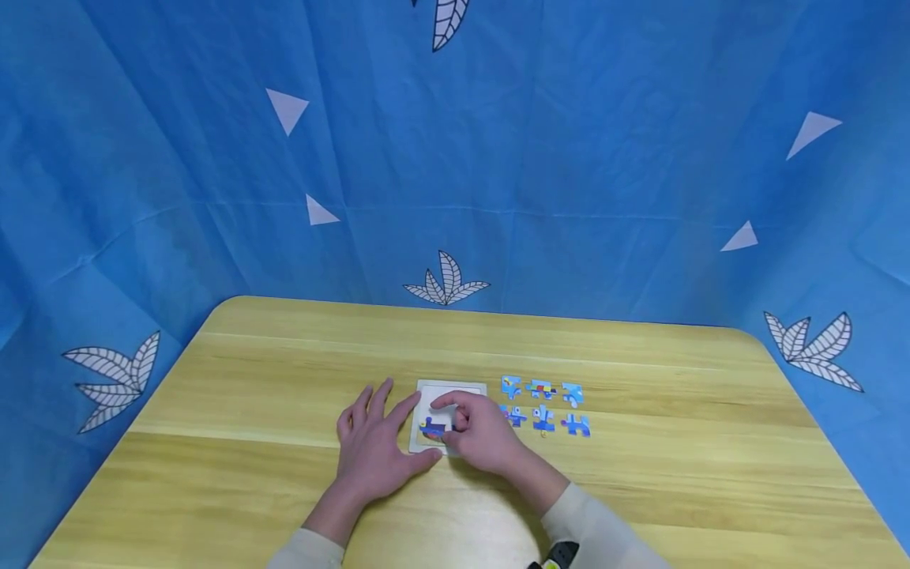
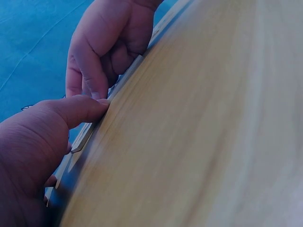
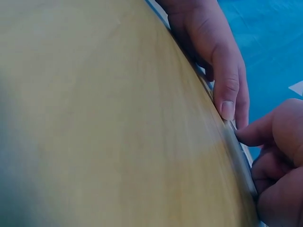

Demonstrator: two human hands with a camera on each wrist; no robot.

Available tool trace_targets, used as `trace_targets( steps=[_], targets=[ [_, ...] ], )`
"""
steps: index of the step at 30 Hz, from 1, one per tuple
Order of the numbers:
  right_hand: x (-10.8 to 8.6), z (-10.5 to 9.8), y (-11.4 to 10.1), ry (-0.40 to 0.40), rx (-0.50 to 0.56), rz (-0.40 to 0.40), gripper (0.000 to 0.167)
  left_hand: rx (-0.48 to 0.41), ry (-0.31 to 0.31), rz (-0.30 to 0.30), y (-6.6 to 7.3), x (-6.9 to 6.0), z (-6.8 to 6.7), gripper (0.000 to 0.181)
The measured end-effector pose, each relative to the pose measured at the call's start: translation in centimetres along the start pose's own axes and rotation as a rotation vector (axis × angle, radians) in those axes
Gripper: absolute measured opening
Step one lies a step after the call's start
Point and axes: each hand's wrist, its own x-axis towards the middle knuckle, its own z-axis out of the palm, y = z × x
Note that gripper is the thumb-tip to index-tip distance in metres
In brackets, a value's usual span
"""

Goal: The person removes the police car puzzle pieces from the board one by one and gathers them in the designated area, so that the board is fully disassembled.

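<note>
A small pale puzzle tray [image 1: 453, 385] lies on the table, with blue, purple and orange puzzle pieces [image 1: 431, 429] fitted near its lower left corner. Spread along the tray's left side is my left hand [image 1: 377, 450], its index fingertip by the upper left corner and its thumb on the near edge. My right hand [image 1: 490, 435] is over the tray's right part. Its thumb touches down beside the pieces, the index finger reaches out bent, and the other fingers are curled. Whether a piece is pinched there is hidden, also in both wrist views.
Right of the tray, several loose blue puzzle pieces [image 1: 543, 419] lie in two rows on the wooden table [image 1: 284, 356]. A blue curtain [image 1: 569, 158] with leaf and triangle prints hangs behind the table's far edge. A dark watch [image 1: 562, 555] shows at the right sleeve.
</note>
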Motion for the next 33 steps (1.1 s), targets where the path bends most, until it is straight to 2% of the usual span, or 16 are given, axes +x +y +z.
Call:
trace_targets(
  steps=[6,16,33],
  targets=[
    [0.3,-0.18,-0.17,-0.059,-0.047,0.029,0.034,-0.003,0.006,0.002,0.06,-0.03,-0.01,0.086],
    [0.78,-0.46,-0.39,-0.136,-0.039,0.056,0.028,-0.002,0.013,0.006,0.01,-0.04,0.06,0.086],
    [0.5,-0.21,-0.05,-0.082,0.054,0.062,0.029,-0.008,0.037,0.012,-0.02,0.0,0.24,0.086]
  ],
)
